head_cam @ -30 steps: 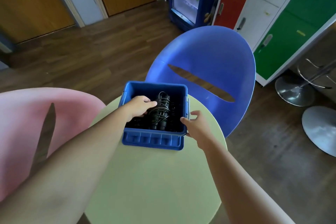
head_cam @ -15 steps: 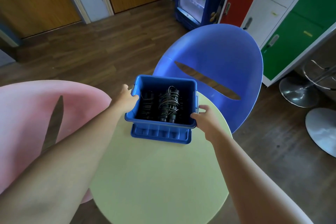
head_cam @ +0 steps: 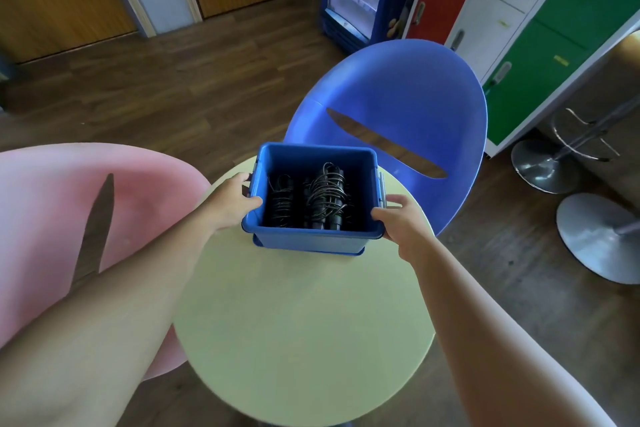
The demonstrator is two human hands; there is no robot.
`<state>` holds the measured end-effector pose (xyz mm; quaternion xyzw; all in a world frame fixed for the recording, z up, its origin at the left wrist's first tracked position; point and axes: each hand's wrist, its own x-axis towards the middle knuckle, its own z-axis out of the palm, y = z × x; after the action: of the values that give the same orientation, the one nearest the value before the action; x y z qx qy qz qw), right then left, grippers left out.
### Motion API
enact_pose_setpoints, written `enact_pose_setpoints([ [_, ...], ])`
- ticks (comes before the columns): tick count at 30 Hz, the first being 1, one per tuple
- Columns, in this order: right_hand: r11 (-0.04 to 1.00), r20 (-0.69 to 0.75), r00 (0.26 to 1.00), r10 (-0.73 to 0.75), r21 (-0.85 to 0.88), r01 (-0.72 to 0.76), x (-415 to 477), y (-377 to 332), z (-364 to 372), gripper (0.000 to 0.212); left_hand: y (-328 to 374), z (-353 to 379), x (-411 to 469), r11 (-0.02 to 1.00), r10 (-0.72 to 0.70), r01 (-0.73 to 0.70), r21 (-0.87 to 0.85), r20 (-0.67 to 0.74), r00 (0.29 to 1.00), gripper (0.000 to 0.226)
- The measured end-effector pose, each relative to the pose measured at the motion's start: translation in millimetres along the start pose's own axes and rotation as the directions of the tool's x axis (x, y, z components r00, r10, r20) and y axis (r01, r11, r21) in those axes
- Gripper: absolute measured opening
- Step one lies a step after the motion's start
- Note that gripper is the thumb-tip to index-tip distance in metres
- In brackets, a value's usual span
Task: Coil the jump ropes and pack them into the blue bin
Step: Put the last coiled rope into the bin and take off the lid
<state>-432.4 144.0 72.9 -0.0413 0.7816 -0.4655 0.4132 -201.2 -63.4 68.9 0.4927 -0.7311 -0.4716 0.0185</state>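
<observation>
Change: a second ago the left hand (head_cam: 235, 201) lay inside the bin on the right-hand rope bundle; it has since come out to the left rim; the right hand (head_cam: 398, 218) has stayed at the right side.
Grip, left: clamped on the left rim of the blue bin (head_cam: 311, 239), thumb over the edge.
Grip, right: clamped on the near right corner; fingers run along the side latch.
Jump ropes (head_cam: 325, 198): two coiled black bundles standing side by side inside the bin; no rope seen loose outside it.
Bin position: far part of the round tabletop (head_cam: 294, 322), just before the blue chair (head_cam: 398, 90); cannot tell whether its base is lifted.
Step (judged): packing looks done; bin being squared or carried.
Next move (judged): level two-handed hold so the bundles stay upright; look for leftover ropes.
</observation>
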Motion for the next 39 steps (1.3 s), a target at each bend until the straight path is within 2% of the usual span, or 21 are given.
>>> enact_pose_setpoints([
  [6, 0.997, 0.079, 0.997, -0.023, -0.069, 0.029, -27, 13, -6, 0.036, -17, -7, -29, 0.99, 0.032, -0.017, -0.142, 0.101, 0.994, 0.037],
  [12, 0.987, 0.156, 0.987, 0.04, -0.159, -0.015, -54, 32, -10, 0.03, -39, -5, -57, 0.992, 0.031, -0.009, -0.126, 0.175, 0.984, 0.045],
  [24, 0.98, 0.195, 0.976, 0.101, -0.188, -0.064, -74, 75, -14, 0.036, -77, 16, -94, 0.993, 0.062, -0.044, -0.108, 0.169, 0.984, 0.045],
  [34, 0.964, 0.288, 0.944, 0.16, -0.253, -0.086, -80, 99, -20, 0.036, -99, 27, -111, 0.992, 0.056, -0.032, -0.126, 0.195, 0.979, 0.052],
  [39, 0.956, 0.3, 0.936, 0.183, -0.274, -0.099, -85, 104, -23, 0.031, -101, 29, -117, 0.994, 0.046, -0.024, -0.108, 0.205, 0.978, 0.048],
])
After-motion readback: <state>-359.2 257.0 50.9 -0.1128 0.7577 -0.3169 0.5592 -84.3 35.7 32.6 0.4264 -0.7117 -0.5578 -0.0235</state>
